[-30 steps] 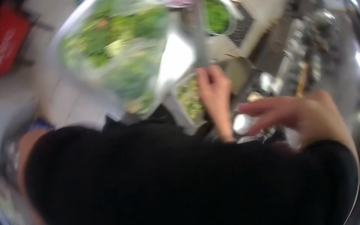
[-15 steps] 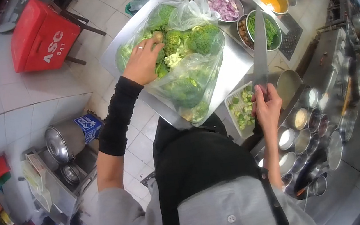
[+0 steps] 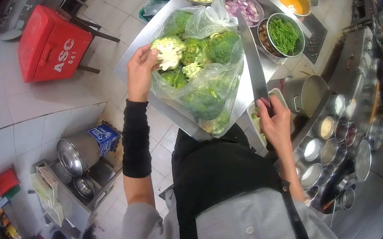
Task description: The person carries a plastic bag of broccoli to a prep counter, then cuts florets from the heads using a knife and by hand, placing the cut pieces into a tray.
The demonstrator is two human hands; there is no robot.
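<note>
1. The left hand (image 3: pixel 139 73) holds a broccoli piece (image 3: pixel 169 53) by its edge, thumb and fingers closed narrowly on it. Its pale, branching inner side shows.
2. That piece is over the left part of the clear plastic bag (image 3: pixel 201 25), the landmark here. Whether it touches the broccoli beneath cannot be told.
3. The right hand (image 3: pixel 276 123) is wrapped around the handle of a large knife (image 3: pixel 253 58). The blade runs along the bag's right side, its tip pointing away from the person, apart from the held piece.
4. More green broccoli heads (image 3: pixel 221 48) lie inside the bag, which rests on a metal worktop (image 3: pixel 242 94).
5. Just beyond the bag's far right corner is a bowl of purple pieces (image 3: pixel 262 13); farther to its right is a bowl of thin green pieces (image 3: pixel 303 39). A pale basket (image 3: pixel 279 92) sits to the bag's near right, partly behind the right hand and knife.
6. The step in hand looks like handling a single piece above the bag, with the knife held ready but not cutting.
7. As a judgement, any move bringing blade and piece together calls for a steady left pinch, fingertips clear of the edge, and the blade kept off the thin plastic.
</note>
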